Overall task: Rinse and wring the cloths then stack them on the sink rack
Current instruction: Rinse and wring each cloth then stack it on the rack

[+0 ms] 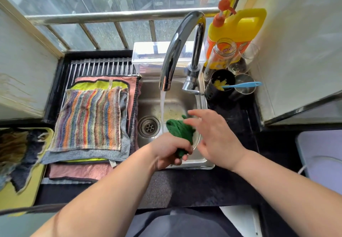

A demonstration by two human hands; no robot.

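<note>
Left hand (166,148) clutches the near end of the green cloth (180,127) over the sink (192,163), its twisted length pointing away toward the tap stream (162,105), with the right hand (216,135) open-fingered just beside that far end.

I count two hands: left hand (170,149), right hand (214,133). One green cloth (179,127). On the rack (103,66) I separate four stacked cloths: striped cloth (88,118), grey cloth (88,154), yellow-green cloth (100,84), pink cloth (79,171). Heap on the yellow tray (18,198): number unclear. One tap (177,48), one drain (149,127), one yellow jug (240,25), one glass jar (222,55).
</note>
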